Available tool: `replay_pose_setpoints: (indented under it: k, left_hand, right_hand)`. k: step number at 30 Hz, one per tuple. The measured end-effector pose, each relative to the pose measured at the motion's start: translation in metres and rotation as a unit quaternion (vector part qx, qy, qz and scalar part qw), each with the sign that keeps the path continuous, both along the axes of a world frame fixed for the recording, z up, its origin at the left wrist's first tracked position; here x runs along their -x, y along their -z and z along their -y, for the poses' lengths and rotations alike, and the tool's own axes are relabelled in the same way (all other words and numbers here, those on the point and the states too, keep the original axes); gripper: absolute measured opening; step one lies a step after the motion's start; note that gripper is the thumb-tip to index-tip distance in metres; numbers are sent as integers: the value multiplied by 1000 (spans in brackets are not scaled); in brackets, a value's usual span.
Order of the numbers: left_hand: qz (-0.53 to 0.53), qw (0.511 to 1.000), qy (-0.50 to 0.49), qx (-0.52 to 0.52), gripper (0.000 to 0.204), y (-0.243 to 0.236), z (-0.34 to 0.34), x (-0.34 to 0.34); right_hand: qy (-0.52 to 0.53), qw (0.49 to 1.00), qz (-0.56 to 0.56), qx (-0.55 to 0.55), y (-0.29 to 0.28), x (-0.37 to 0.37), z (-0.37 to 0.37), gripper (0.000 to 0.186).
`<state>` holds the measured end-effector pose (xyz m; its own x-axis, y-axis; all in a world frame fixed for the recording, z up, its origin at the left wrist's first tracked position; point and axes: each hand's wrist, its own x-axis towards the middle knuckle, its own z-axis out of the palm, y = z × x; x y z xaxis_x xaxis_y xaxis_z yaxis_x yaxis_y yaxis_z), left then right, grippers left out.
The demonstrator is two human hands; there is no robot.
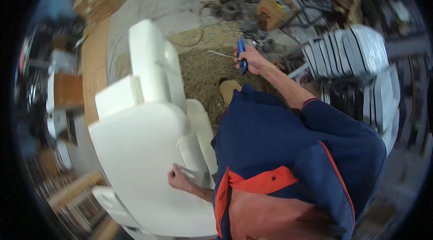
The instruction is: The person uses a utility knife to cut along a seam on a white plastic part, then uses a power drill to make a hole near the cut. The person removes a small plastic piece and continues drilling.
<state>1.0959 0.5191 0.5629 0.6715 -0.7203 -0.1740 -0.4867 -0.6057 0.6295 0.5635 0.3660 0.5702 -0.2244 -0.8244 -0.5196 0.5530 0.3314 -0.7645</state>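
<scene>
My right hand [252,59] is closed around a blue and black hand tool [241,52], held out over a matted brown mat [200,73]. My left hand [180,177], fingers curled, rests at a white upholstered seat piece [131,158] on my left; whether anything is inside those fingers is hidden. The piece has a tall padded back part [146,55] and a squarer padded block [117,97] beside it. A thin pale rod [218,54] shows just left of the tool.
Stacked plastic-wrapped white panels [343,52] stand at my right. A cardboard sheet [94,59] lies beyond the seat piece. Open cartons [275,9], coiled dark items and clutter cover the floor ahead. A wooden frame [76,190] and more white padded pieces [110,199] are at lower left.
</scene>
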Motion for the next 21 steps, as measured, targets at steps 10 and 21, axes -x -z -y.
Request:
replay_pose_setpoints:
  k: [10,21]
  left_hand:
    - [-98,974,91,-183,30,25,24,-74]
    - [-92,952,80,-280,40,-27,42,-50]
  right_hand:
    - [416,907,-63,-19,36,185,-80,29]
    - [229,247,-758,-559,-59,621,-420,56]
